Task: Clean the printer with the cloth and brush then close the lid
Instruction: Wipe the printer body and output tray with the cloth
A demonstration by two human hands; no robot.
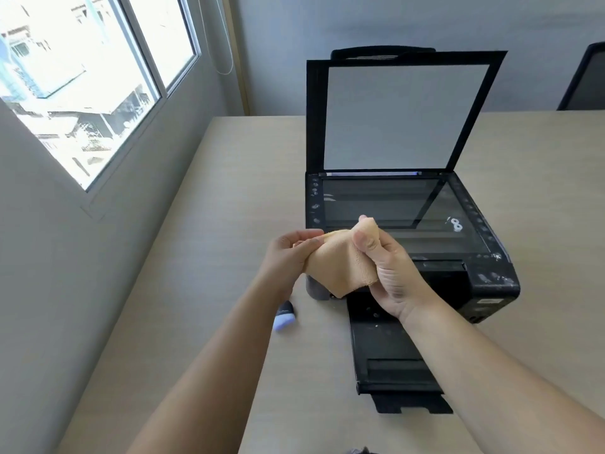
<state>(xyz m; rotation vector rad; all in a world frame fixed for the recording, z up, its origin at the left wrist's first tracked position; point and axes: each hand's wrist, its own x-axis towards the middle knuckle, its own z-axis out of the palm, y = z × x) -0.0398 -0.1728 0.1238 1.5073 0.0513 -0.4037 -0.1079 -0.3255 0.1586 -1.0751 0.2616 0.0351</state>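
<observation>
Both hands are up in front of the printer (406,224), and the cloth (340,267) is stretched between them. The left hand (288,257) pinches one corner with thumb and fingers closed on the fabric; the right hand (386,267) is curled shut around the opposite end, a bunch of cloth poking out above the thumb. The tan cloth sags in the middle and hangs in a loose fold, so it reads as soft, light and limp, something like microfibre. My call: it will not hold any shape on its own, so it wants folding or bunching into a pad before it meets the glass, with the fingers pressing flat behind it.

The printer sits at twelve o'clock from the hands on the pale table (229,191), black and boxy. Its lid (402,116) stands propped wide open at the far side, white backing facing us. The scanner glass (386,204) lies bare beneath, with small white specks toward its three o'clock edge. That glass looks hard, slick and scratchable, so light pressure seems wise. The lid looks thin and hinged at the back; I would take it by its free top edge and lower it gently.

The output tray (393,362) juts out toward six o'clock. The brush (285,317) lies on the table at about seven o'clock from the cloth, half hidden by the left forearm, untouched for now.
</observation>
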